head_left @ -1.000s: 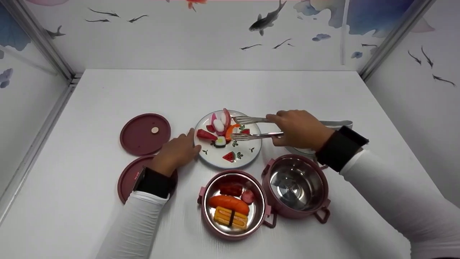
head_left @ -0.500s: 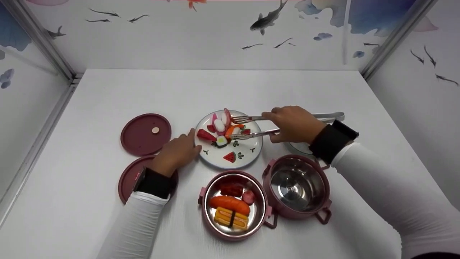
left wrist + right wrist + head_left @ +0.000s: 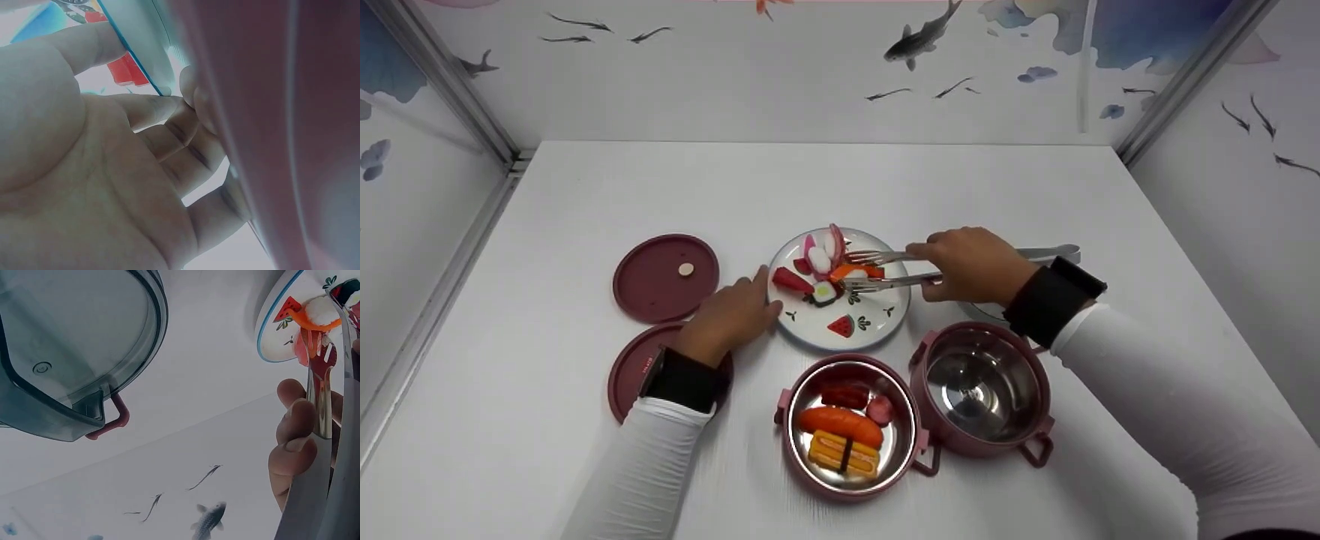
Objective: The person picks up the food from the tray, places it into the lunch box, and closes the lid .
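My right hand (image 3: pixel 979 262) holds metal tongs (image 3: pixel 896 282) with fork-shaped ends, fingers curled round both arms. The tines reach over the plate (image 3: pixel 810 330), on either side of an orange-and-white shrimp sushi (image 3: pixel 855 272); whether they squeeze it I cannot tell. In the right wrist view the tines lie against the shrimp sushi (image 3: pixel 322 314). At the plate's left rim, my left hand (image 3: pixel 731 315) touches the edge with thumb and forefinger. Also on the plate are a small sushi roll (image 3: pixel 823 293), a red piece (image 3: pixel 792 281) and white-and-pink pieces (image 3: pixel 819 259).
Close in front, a pot (image 3: pixel 789 465) contains several toy food pieces, including a sausage (image 3: pixel 840 426). Beside it stands another steel-lined pot (image 3: pixel 979 382). Two maroon lids (image 3: pixel 641 289) lie left, one partly under my left wrist. A clear lidded container (image 3: pixel 84 326) sits behind my right wrist.
The tongs first drew slightly left, then their tines came down around the shrimp sushi, which has turned and shifted a little right. My left hand stays at the plate's rim.
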`<state>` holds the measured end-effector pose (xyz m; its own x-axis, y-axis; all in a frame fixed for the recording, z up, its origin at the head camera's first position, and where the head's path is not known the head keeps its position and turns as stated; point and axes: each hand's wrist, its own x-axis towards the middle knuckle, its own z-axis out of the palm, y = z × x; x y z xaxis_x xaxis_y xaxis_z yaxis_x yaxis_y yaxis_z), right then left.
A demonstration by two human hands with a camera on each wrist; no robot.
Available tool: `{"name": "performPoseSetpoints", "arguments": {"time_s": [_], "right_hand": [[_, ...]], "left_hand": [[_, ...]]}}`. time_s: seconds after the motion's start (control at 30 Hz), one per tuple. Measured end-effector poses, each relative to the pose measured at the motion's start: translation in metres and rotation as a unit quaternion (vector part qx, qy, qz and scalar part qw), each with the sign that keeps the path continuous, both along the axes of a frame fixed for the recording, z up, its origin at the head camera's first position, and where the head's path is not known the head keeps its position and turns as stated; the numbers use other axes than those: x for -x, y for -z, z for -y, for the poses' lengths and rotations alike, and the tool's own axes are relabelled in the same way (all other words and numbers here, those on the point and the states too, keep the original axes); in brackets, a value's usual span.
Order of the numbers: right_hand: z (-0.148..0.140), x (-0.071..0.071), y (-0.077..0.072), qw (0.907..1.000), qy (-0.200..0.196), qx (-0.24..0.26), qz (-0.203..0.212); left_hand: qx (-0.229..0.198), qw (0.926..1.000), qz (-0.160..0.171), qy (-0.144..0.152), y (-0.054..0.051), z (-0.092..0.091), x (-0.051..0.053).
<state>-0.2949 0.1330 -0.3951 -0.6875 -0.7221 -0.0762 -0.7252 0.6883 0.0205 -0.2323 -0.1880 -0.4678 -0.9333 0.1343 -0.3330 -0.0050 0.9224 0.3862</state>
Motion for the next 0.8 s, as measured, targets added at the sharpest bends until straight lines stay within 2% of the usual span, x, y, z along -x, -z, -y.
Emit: {"name": "performPoseSetpoints", "arguments": {"time_s": [0.8], "right_hand": [[-0.008,-0.016,0.002,0.9992,-0.013,0.005,-0.038]], "left_hand": [[-0.003,1.0,-0.006,0.0,0.0,0.0,-0.001]]}}
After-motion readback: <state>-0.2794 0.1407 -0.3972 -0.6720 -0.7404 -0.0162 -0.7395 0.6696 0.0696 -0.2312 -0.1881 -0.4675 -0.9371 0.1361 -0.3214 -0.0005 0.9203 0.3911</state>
